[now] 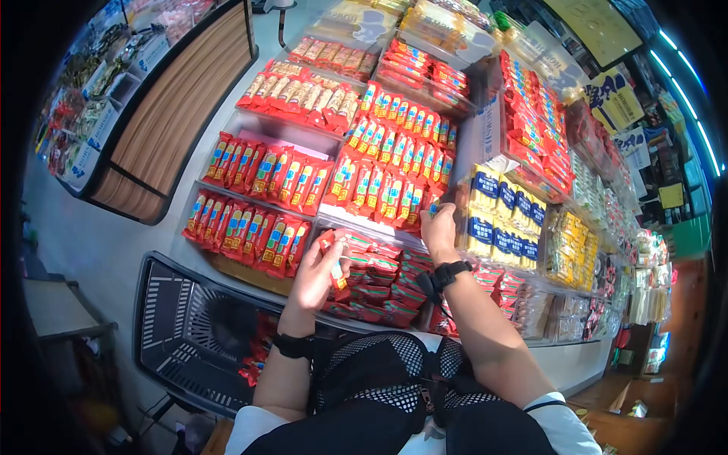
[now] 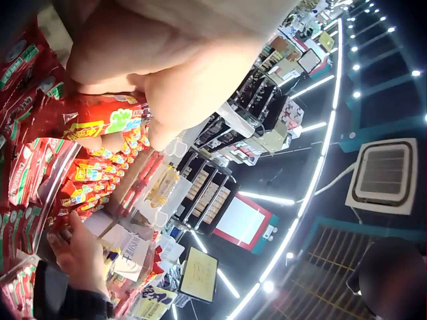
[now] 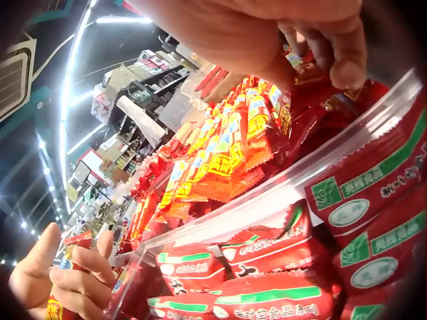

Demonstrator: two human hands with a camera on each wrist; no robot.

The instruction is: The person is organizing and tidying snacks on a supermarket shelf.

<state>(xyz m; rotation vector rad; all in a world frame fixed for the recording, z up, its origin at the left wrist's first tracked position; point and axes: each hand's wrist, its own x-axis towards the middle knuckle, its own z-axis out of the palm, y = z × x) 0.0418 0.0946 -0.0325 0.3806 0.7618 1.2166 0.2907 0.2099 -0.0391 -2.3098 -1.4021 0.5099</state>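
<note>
My left hand [image 1: 309, 279] grips one red snack packet [image 1: 337, 274] with a yellow, blue and white label, in front of the display bins. The left wrist view shows that packet [image 2: 110, 117] close up, between thumb and fingers. Over at the right end of the middle bin, my right hand [image 1: 440, 231] reaches in among rows of similar red packets [image 1: 387, 189]. Its curled fingers [image 3: 347, 70] pinch at a packet [image 3: 303, 63] there, partly hidden by the hand in the right wrist view. Darker red packets with green bands [image 3: 270, 300] lie in the bin below.
A black shopping basket [image 1: 182, 334] with some red packets inside stands at my lower left. Clear dividers [image 3: 220, 213] edge the bins. Right of my right hand are yellow packets with blue labels [image 1: 504, 212]. A wood-panelled counter [image 1: 171, 114] stands at the far left.
</note>
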